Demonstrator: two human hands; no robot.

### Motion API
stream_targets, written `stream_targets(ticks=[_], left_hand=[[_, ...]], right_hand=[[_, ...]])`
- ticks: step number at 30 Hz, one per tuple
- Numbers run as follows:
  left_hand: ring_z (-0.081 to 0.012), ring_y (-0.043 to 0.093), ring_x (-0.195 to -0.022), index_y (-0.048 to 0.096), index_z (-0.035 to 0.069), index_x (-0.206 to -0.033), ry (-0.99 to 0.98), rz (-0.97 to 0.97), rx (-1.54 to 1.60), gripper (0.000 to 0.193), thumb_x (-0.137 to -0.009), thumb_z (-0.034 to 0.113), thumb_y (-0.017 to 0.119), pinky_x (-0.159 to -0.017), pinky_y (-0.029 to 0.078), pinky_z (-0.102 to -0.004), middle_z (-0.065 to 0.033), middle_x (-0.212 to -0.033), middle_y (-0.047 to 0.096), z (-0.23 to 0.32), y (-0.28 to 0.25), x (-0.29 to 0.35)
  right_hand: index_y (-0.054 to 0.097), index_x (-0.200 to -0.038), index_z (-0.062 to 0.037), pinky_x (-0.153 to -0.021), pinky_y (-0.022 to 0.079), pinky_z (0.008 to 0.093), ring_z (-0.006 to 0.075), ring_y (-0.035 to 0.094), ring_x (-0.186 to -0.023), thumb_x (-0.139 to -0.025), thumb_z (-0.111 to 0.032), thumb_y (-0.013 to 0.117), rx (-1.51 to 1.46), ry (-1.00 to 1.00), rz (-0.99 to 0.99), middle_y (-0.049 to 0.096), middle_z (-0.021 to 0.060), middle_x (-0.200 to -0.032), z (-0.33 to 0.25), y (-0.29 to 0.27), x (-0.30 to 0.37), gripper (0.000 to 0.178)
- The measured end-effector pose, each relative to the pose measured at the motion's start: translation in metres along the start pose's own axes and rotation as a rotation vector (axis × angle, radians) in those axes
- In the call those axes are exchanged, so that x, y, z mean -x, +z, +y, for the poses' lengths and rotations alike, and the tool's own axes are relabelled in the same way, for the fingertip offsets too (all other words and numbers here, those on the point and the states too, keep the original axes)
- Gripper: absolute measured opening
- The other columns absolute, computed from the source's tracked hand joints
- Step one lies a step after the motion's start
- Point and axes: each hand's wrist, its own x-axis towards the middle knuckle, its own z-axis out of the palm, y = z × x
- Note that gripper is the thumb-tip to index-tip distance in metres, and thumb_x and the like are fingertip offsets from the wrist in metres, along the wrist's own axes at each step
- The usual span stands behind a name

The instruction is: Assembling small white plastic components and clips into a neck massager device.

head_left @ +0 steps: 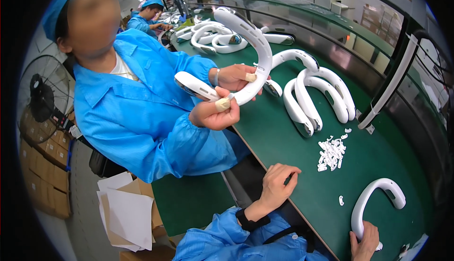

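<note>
the heap of small white clips (332, 154) was taken as reference. right of it and nearer the wearer, a c-shaped white neckband (361, 208) was found, its lower end partly hidden by the right hand (366, 243). that hand, cut off by the lower border, was closed about the band, thumb on one side and fingers on the other. the left hand (278, 185), left of and nearer than the heap, was half curled, a gap showing at the thumb; its palm was out of sight, so whether it held anything could not be told. the heaped clips overlapped too closely to count.

the worktop (279, 138) was green. a single clip (341, 200) lay nearer than the heap; beyond the heap, further neckbands (308, 105) overlapped. beyond it and to the left, a co-worker (142, 100) in a blue smock held a raised neckband (266, 55). far left of the heap stood a black fan (37, 88) and stacked cartons (45, 152), darkened toward the lens rim.
</note>
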Motion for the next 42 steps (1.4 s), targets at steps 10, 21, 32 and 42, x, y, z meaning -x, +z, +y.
stream_targets(ticks=[10, 21, 32, 42], left_hand=[[-0.0188, 0.058, -0.071, 0.067, 0.005, -0.086, -0.018, 0.002, 0.010, 0.008, -0.079, 0.003, 0.065, -0.063, 0.045, -0.0306, -0.0041, -0.077, 0.064, -0.001, -0.001, 0.003], [-0.0235, 0.057, -0.071, 0.066, 0.005, -0.083, 0.030, 0.016, 0.066, 0.008, -0.076, 0.001, 0.065, -0.065, 0.044, -0.0336, -0.0064, -0.075, 0.063, -0.003, 0.007, 0.002], [-0.0180, 0.056, -0.068, 0.066, 0.001, -0.091, -0.060, -0.133, 0.013, 0.011, -0.080, 0.001, 0.064, -0.067, 0.047, -0.0291, -0.0086, -0.081, 0.063, -0.007, 0.004, -0.001], [-0.0172, 0.050, -0.084, 0.058, 0.013, -0.060, 1.393, -0.952, -0.637, 0.009, -0.068, 0.016, 0.058, -0.073, 0.044, -0.0233, 0.0004, -0.075, 0.052, 0.029, 0.036, -0.086]], right_hand=[[0.057, -0.111, 0.0014, -0.076, 0.044, 0.0444, 0.0390, 0.055, -0.085, -0.083, -0.015, 0.068, -0.001, -0.051, 0.014, 0.059, 0.0213, -0.093, 0.002, 0.002, -0.002, 0.034], [0.055, -0.116, 0.0021, -0.080, 0.046, 0.0438, 0.0368, 0.058, -0.091, -0.080, -0.014, 0.072, 0.080, -0.032, 0.018, 0.061, 0.0194, -0.098, 0.004, 0.000, 0.010, 0.042], [0.059, -0.103, -0.0028, -0.074, 0.048, 0.0430, 0.0341, 0.059, -0.087, -0.080, -0.013, 0.067, -0.118, -0.401, -0.112, 0.061, 0.0157, -0.094, 0.008, -0.035, -0.119, 0.027], [0.056, -0.093, -0.0012, -0.071, 0.048, 0.0425, 0.0354, 0.060, -0.081, -0.083, -0.008, 0.061, -0.197, -0.591, -0.123, 0.060, 0.0156, -0.084, 0.003, 0.066, -0.261, 0.013]])
